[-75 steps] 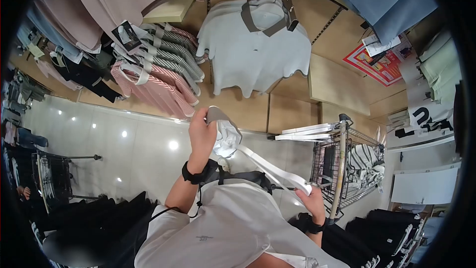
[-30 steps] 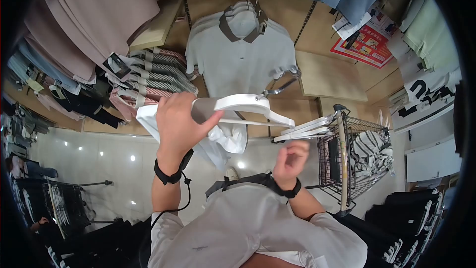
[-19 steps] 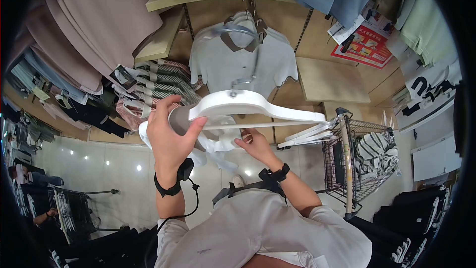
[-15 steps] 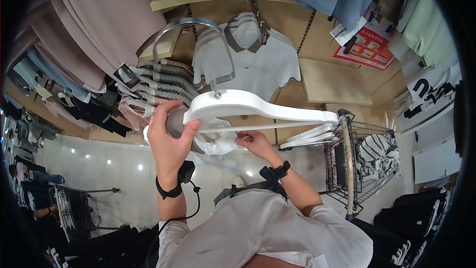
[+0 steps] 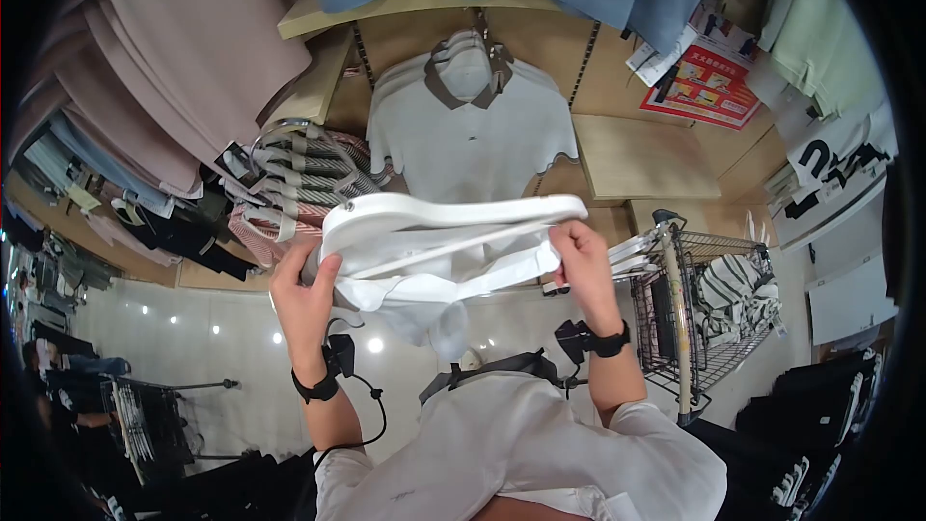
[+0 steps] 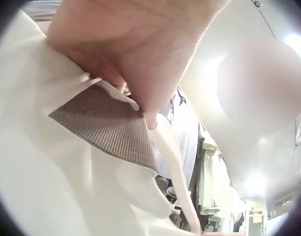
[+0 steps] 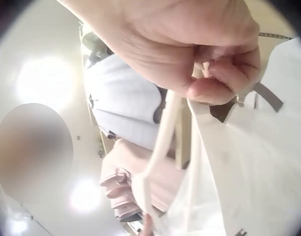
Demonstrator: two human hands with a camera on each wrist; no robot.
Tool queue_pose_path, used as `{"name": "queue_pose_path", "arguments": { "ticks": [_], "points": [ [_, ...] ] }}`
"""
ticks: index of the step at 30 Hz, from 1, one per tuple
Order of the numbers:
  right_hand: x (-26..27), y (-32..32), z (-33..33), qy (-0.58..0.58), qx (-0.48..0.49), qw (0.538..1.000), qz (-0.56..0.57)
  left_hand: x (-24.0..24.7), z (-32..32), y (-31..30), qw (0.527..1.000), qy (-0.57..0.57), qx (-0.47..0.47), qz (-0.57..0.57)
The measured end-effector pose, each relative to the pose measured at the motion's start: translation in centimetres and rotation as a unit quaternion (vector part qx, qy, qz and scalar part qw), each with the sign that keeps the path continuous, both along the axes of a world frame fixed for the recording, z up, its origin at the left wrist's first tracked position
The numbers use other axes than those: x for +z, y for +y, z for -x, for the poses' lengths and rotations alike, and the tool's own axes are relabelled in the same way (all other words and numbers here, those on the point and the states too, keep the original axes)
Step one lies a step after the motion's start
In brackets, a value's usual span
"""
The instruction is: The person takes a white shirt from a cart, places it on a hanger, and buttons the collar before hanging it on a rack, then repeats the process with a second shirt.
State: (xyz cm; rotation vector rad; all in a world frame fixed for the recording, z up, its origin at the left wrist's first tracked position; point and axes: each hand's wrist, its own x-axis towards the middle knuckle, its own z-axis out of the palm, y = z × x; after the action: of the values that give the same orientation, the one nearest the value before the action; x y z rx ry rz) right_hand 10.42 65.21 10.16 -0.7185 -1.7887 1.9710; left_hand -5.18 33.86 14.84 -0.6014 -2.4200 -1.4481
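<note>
In the head view a white hanger [image 5: 453, 212] with a lower bar lies across between both hands, its metal hook tipped to the upper left. My left hand [image 5: 307, 294] grips the hanger's left part together with a white polo shirt [image 5: 415, 318]. The shirt's taupe ribbed collar [image 6: 109, 125] shows just under that hand in the left wrist view. Near the hanger's right end, my right hand [image 5: 586, 265] pinches the shirt's white edge, drawn out below the bar. In the right wrist view, curled fingers [image 7: 214, 91] hold the cloth close beside the hanger.
Ahead, grey polo shirts [image 5: 473, 135] with brown collars hang on a wall rack, striped shirts [image 5: 318, 159] to their left. At right stands a wire cart [image 5: 714, 309] holding striped clothing and several white hangers. Another cart [image 5: 145, 425] is at lower left.
The right hand brought the hanger over to the left hand, let go of it, then took the shirt's edge and pulled it right along the hanger. The hook has swung toward the left.
</note>
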Motion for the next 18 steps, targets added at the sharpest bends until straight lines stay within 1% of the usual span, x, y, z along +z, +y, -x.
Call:
{"name": "queue_pose_path", "arguments": {
  "ticks": [1, 2, 3, 5, 6, 8, 9, 11, 13, 14, 15, 16, 18],
  "points": [
    [1.6, 0.2, -0.7, -0.026, -0.020, 0.999, -0.006, -0.6, 0.2, -0.2, 1.000, -0.028, -0.011, 0.008],
    [2.7, 0.4, -1.1, -0.005, -0.032, 0.999, -0.006, -1.1, 0.5, -0.3, 0.998, -0.054, -0.036, -0.017],
    [3.5, 0.9, -1.3, 0.017, -0.043, 0.999, -0.008, -1.2, 0.4, -0.1, 0.997, -0.054, -0.041, -0.019],
    [4.4, 1.6, -2.1, 0.012, -0.057, 0.998, -0.018, -1.0, 0.3, 0.3, 0.992, -0.103, -0.064, -0.025],
    [4.7, 2.0, -2.5, 0.007, -0.065, 0.998, -0.026, -1.1, 0.3, 0.6, 0.992, -0.102, -0.068, -0.027],
    [4.8, 2.9, -3.1, 0.013, -0.072, 0.997, -0.030, -1.3, 0.3, 1.5, 0.999, 0.036, -0.036, 0.015],
    [4.7, 3.4, -3.5, 0.015, -0.076, 0.997, -0.031, -1.0, 0.3, 1.7, 0.999, 0.037, -0.038, 0.012],
    [4.4, 4.1, -4.2, 0.016, -0.084, 0.996, -0.032, -0.3, 0.1, 1.9, 0.992, 0.010, -0.123, -0.002],
    [4.1, 5.1, -4.3, 0.046, -0.038, 0.996, -0.069, -0.8, 0.2, 1.8, 0.993, 0.003, -0.116, 0.001],
    [3.7, 6.4, -5.3, 0.033, 0.056, 0.989, -0.133, -1.3, 0.6, 1.4, 0.994, -0.021, -0.104, -0.022],
    [3.0, 6.8, -5.6, 0.033, 0.056, 0.989, -0.134, -1.6, 0.8, 1.2, 0.994, -0.045, -0.092, -0.044],
    [2.7, 6.8, -5.6, 0.039, 0.080, 0.988, -0.124, -1.5, 0.8, 1.2, 0.994, -0.046, -0.092, -0.045],
    [2.7, 7.0, -6.0, 0.046, 0.111, 0.988, -0.093, -1.2, 0.6, 1.1, 0.992, -0.046, -0.114, -0.014]
  ]
}}
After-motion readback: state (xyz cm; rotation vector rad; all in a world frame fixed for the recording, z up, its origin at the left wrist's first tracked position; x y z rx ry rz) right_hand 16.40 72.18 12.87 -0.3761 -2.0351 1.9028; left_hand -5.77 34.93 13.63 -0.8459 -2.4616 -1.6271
